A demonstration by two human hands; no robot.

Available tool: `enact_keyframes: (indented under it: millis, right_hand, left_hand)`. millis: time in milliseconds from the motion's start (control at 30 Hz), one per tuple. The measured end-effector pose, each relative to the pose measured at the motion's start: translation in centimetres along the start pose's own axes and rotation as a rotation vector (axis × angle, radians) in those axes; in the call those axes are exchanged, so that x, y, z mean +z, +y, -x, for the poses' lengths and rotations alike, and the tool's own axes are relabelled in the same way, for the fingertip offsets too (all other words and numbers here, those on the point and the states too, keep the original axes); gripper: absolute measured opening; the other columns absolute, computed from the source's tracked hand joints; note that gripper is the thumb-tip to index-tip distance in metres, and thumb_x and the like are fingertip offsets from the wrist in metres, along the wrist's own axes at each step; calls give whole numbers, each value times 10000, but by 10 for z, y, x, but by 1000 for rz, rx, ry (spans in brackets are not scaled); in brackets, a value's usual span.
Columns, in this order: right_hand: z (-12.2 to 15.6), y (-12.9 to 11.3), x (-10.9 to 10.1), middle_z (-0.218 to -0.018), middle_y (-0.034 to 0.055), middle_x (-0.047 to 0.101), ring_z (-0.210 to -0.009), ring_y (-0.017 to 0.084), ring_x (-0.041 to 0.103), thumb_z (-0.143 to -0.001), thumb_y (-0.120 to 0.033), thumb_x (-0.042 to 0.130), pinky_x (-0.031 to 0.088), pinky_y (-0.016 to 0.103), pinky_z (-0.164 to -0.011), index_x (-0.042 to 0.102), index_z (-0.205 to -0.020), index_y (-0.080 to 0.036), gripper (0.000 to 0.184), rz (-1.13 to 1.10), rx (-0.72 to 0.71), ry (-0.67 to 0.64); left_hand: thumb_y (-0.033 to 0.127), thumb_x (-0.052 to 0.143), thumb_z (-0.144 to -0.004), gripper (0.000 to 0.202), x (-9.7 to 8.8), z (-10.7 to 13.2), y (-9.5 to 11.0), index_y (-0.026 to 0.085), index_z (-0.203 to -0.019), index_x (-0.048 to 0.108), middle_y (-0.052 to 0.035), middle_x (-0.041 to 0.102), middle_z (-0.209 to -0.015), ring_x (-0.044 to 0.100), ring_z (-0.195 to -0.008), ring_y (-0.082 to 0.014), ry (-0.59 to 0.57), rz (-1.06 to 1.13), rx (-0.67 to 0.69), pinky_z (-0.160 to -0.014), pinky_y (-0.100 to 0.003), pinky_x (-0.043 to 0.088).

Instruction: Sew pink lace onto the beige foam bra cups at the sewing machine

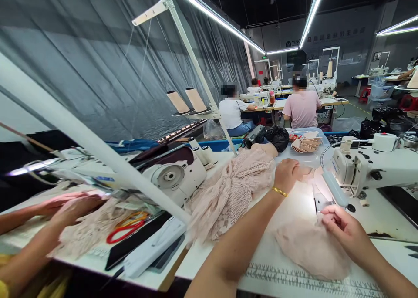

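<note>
My left hand (pixel 287 172) reaches forward over the white sewing table (pixel 294 206), its fingers curled down on a small beige fabric piece (pixel 308 172) beside a heap of pink lace (pixel 230 191). A gold bangle sits on that wrist. My right hand (pixel 339 221) is closed in a pinch on the edge of a beige padded fabric piece (pixel 310 248) lying on the table near the needle area of the white sewing machine (pixel 369 165).
A co-worker's two hands (pixel 70 204) handle lace at the neighbouring machine (pixel 173 176) on the left, near red scissors (pixel 126 230). A stack of beige cups (pixel 307 142) lies beyond. Two people sit at machines farther back. A white thread stand pole (pixel 98 152) crosses the view.
</note>
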State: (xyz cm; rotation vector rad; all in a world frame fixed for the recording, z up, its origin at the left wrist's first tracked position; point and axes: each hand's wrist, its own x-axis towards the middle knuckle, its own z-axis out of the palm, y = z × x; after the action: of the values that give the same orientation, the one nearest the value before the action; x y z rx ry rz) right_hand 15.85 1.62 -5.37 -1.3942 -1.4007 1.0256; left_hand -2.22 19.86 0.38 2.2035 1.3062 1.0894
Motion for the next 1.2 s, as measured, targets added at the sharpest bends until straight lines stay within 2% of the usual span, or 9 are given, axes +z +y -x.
enact_keyframes:
  millis: [233, 433, 600, 733, 833, 933, 1000, 1067, 1200]
  right_hand:
    - [1, -8, -3, -924, 39, 725, -795, 226, 669, -954, -610, 589, 549, 363, -747, 661, -1177, -225, 451, -195, 109, -30]
    - [7, -12, -7, -929, 26, 710, -829, 218, 681, -971, -670, 535, 557, 368, -804, 633, -1251, -234, 527, -265, 86, -70]
    - [15, -14, -7, -1009, 43, 742, -979, 250, 703, -959, -529, 635, 551, 385, -873, 604, -1264, -249, 415, -121, -25, -86]
    - [28, -29, -5, -934, 25, 750, -877, 221, 712, -1024, -445, 549, 567, 356, -805, 651, -1272, -283, 312, 162, -205, -104]
    - [37, -42, -9, -1041, 33, 782, -934, 212, 742, -1042, -360, 539, 592, 340, -842, 654, -1297, -317, 282, 274, -399, -142]
    - [41, -50, -20, -1021, 31, 790, -839, 188, 758, -1036, -289, 551, 621, 295, -762, 646, -1292, -308, 273, 345, -562, -30]
    - [42, -55, -27, -958, 21, 787, -718, 166, 743, -1030, -269, 565, 622, 263, -670, 648, -1253, -295, 240, 397, -622, 95]
    - [42, -59, -27, -952, 16, 787, -667, 154, 727, -1025, -261, 583, 610, 243, -610, 647, -1213, -290, 201, 454, -666, 218]
    - [34, -59, -13, -978, 25, 777, -724, 142, 728, -1028, -175, 563, 599, 227, -644, 614, -1223, -276, 224, 453, -774, 339]
  left_hand:
    - [398, 658, -903, 233, -61, 95, 27, 190, -941, 560, -13, 625, -840, 624, -776, -148, 32, 473, -193, -679, -240, 518]
    - [432, 742, -835, 314, -46, 158, 45, 189, -817, 545, -17, 611, -866, 597, -825, -156, -78, 680, -326, -733, -266, 524]
    - [474, 746, -843, 338, -52, 155, 52, 200, -984, 606, -62, 648, -1052, 642, -966, -220, -255, 554, -239, -862, -371, 562]
    - [504, 844, -775, 660, -66, 132, 69, 245, -1318, 572, -112, 595, -1360, 550, -1276, -299, -397, 359, 84, -1132, -492, 431]
    - [555, 878, -708, 782, -59, 117, 71, 229, -1346, 562, -87, 669, -1196, 635, -1089, -267, -705, 421, 149, -973, -418, 526]
    - [582, 834, -729, 592, -50, 113, 57, 200, -1141, 648, 3, 672, -859, 639, -749, -179, -1105, 513, -54, -677, -281, 520]
    - [548, 776, -785, 417, -51, 115, 46, 186, -956, 662, 34, 623, -719, 590, -624, -140, -1213, 472, -163, -584, -238, 464]
    - [462, 681, -874, 282, -59, 116, 39, 183, -852, 643, 38, 606, -658, 568, -583, -128, -1071, 315, -141, -560, -227, 426]
    - [210, 578, -915, 132, -87, 110, 38, 194, -1007, 670, -14, 701, -787, 624, -701, -183, -341, -261, 215, -651, -284, 432]
